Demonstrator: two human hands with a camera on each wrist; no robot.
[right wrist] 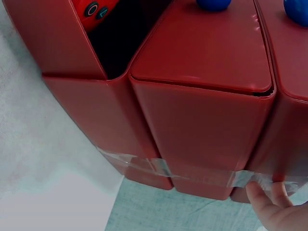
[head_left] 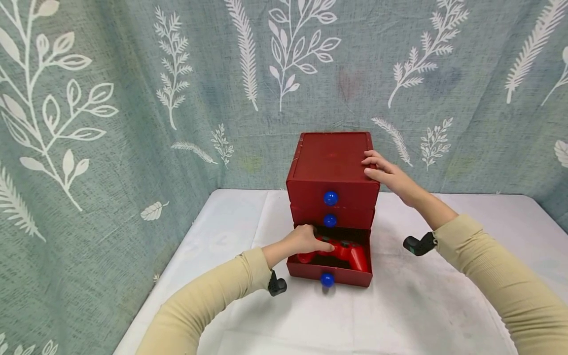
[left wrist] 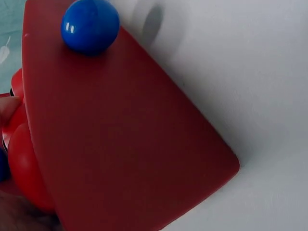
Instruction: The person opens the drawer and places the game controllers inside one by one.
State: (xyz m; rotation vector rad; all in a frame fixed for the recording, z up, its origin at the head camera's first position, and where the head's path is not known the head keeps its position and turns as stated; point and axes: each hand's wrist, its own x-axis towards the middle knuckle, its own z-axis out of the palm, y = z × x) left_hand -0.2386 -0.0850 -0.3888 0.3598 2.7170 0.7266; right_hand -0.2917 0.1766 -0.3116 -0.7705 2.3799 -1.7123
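Observation:
A red game controller (head_left: 342,250) lies in the pulled-out bottom drawer (head_left: 306,270) of a dark red three-drawer unit (head_left: 334,157). My left hand (head_left: 302,240) reaches into that drawer and grips the controller's left part, thumb over its front; the other fingers are mostly hidden. In the left wrist view the drawer front (left wrist: 125,130) with its blue knob (left wrist: 90,26) hides most of the controller. My right hand (head_left: 390,176) rests on the unit's upper right edge, fingers relaxed. In the right wrist view its fingers touch the side near clear tape (right wrist: 202,175).
The two upper drawers, with blue knobs (head_left: 330,198), are pushed in. The unit stands on a white-covered table (head_left: 426,301). Behind and to the left hangs a green leaf-patterned curtain (head_left: 195,88). A black wrist device (head_left: 277,284) sits at each sleeve.

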